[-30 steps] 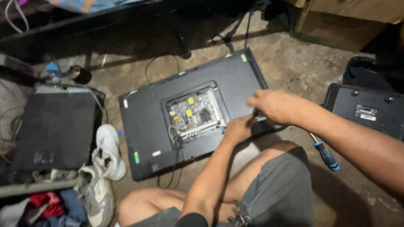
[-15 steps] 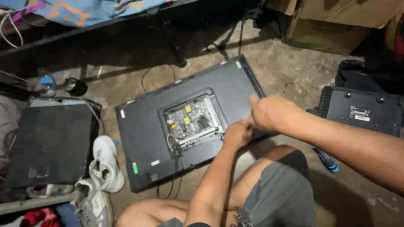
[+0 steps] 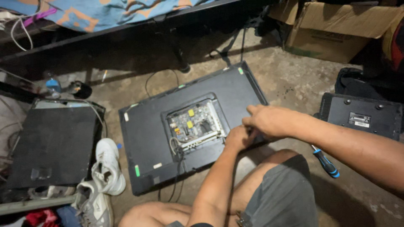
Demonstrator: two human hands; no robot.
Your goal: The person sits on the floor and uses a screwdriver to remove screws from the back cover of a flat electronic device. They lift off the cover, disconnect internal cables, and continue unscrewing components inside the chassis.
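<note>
A black flat television (image 3: pixel 147 126) lies face down on the concrete floor. An open hatch in its back shows a circuit board (image 3: pixel 194 125) with yellow parts and a bundle of wires. My left hand (image 3: pixel 237 137) is curled against the back cover near the television's lower right edge. My right hand (image 3: pixel 269 120) lies just beside it over the same edge, index finger stretched toward the far side. The two hands touch each other. What the fingers hold is hidden. A screwdriver (image 3: pixel 325 162) with a blue and black handle lies on the floor under my right forearm.
A second black panel (image 3: pixel 52 145) lies at the left, with white sneakers (image 3: pixel 103 176) next to it. A black box (image 3: pixel 362 115) sits at the right and cardboard boxes (image 3: pixel 336 25) at the back right. A low dark frame under a patterned cloth (image 3: pixel 105 12) runs along the back. My bent legs are in front.
Both hands stay at the television's lower right edge. The right hand has settled closer over the left. The view has shifted a little.
</note>
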